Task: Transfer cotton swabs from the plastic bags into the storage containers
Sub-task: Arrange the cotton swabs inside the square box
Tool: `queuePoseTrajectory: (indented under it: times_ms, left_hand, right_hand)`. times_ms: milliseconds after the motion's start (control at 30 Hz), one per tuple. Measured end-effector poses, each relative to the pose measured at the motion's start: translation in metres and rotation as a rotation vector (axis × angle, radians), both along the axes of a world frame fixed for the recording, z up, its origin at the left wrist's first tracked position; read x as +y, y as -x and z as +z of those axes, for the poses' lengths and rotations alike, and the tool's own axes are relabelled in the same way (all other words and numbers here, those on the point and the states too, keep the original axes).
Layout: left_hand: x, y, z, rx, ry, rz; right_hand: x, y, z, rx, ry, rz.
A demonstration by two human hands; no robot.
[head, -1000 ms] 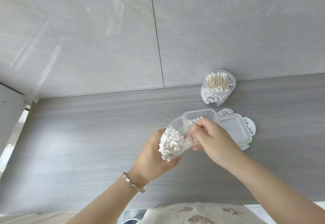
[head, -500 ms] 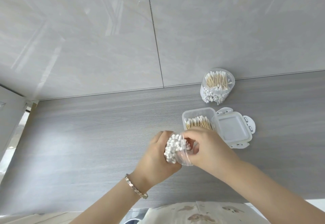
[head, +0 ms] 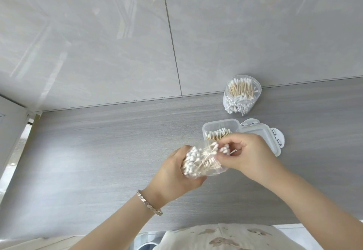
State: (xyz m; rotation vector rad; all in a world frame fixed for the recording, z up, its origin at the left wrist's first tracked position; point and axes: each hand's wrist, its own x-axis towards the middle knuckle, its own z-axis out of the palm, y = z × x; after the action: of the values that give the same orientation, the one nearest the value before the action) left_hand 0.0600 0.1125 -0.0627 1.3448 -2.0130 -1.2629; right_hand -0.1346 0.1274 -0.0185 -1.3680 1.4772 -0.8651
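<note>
Head view: left hand [head: 174, 173] grips plastic bag [head: 204, 168] of cotton swabs [head: 191, 157] above counter [head: 98, 151], near the open box [head: 220, 121]. Vs. 0.5 s ago, right hand [head: 249, 155] now pinches a few swabs pulled out from bag mouth; prob. they go next into box, already partly filled.

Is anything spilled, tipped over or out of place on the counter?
Nothing stands out. The round jar stands upright, the square box is open with its lid beside it, and nothing lies loose on the counter.
</note>
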Motion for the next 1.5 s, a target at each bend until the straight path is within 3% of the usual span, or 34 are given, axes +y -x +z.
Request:
queuePoseTrajectory:
  times_ms: [200, 400, 700, 967, 1100, 1200, 1300, 1500]
  left_hand:
    - [0.003, 0.003, 0.003, 0.069, -0.060, 0.046]
    - [0.003, 0.015, 0.009, 0.157, -0.075, 0.062]
    - [-0.001, 0.014, 0.007, 0.179, -0.009, 0.039]
    - [0.002, 0.017, 0.004, 0.018, 0.198, 0.026]
    - [-0.001, 0.018, 0.002, -0.149, 0.417, 0.007]
    - [-0.005, 0.019, 0.006, -0.241, 0.490, -0.011]
    - [-0.005, 0.021, 0.012, -0.208, 0.437, 0.023]
    - [-0.006, 0.021, 0.014, -0.170, 0.152, 0.060]
  right_hand:
    - [-0.003, 0.003, -0.001, -0.185, -0.047, -0.026]
    - [0.004, -0.016, -0.013, -0.634, -0.114, -0.205]
    - [0.005, -0.029, -0.017, -0.655, -0.149, -0.161]
    - [0.005, -0.043, -0.016, -0.659, -0.119, -0.292]
    - [0.004, -0.049, -0.015, -0.774, -0.139, -0.312]
    - [-0.003, -0.052, -0.011, -0.721, -0.118, -0.365]
    - [-0.010, -0.055, -0.012, -0.695, -0.078, -0.555]
    - [-0.025, -0.042, -0.010, -0.736, -0.066, -0.824]
